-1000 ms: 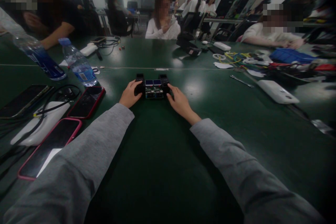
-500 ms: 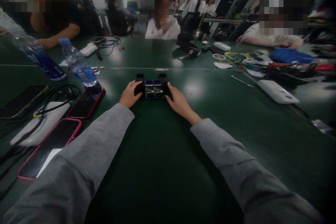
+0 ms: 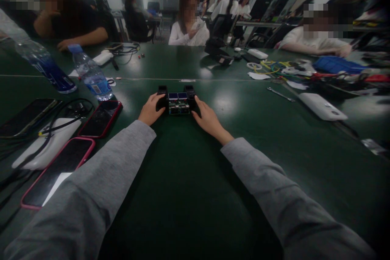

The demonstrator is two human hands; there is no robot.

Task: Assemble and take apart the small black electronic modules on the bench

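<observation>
A small black electronic device (image 3: 177, 100) with two little blue screens and exposed boards stands on the dark green table (image 3: 189, 195). My left hand (image 3: 150, 110) curls around its left side, fingers wrapped on the black block there. Against the device's right side rests my right hand (image 3: 207, 120), its fingers touching the black block. Both arms wear grey sleeves.
Left of me lie two red-cased phones (image 3: 100, 118), a white power bank (image 3: 45, 146) with black cables, and two water bottles (image 3: 89, 74). A white box (image 3: 322, 107), a wrench (image 3: 280, 94) and coloured wires lie right. Several people sit at the far side.
My hands and the device have stayed put. The person at the far left has lowered a hand onto the table, and the people behind have shifted slightly.
</observation>
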